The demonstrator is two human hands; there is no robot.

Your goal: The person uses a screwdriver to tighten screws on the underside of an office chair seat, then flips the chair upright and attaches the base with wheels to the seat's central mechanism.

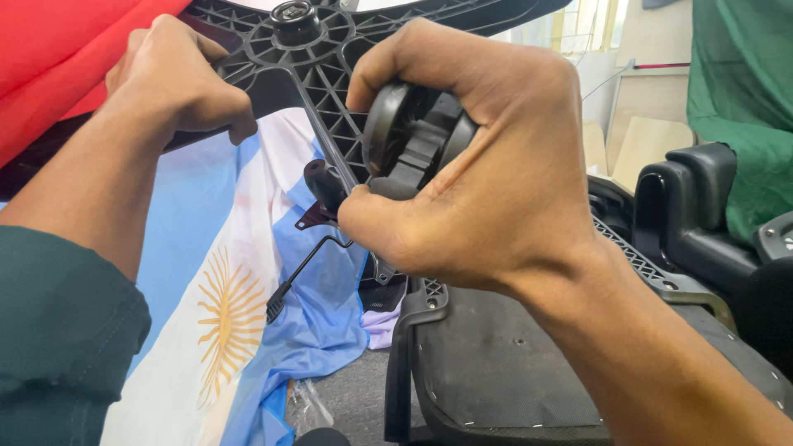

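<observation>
Right hand [487, 165] fingers clenched around black plastic caster wheel [413, 136] (twin-wheeled) below ribbed black plastic star-shaped chair base [310, 78]; left hand [178, 78] fingers curled, gripping one arm of that base.

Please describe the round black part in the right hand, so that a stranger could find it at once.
Start at the black ribbed star base across the top, whose left arm the left hand grips. At the end of its near arm, the right hand wraps a black caster wheel. It is the only round, smooth part among flat ribs.
</observation>
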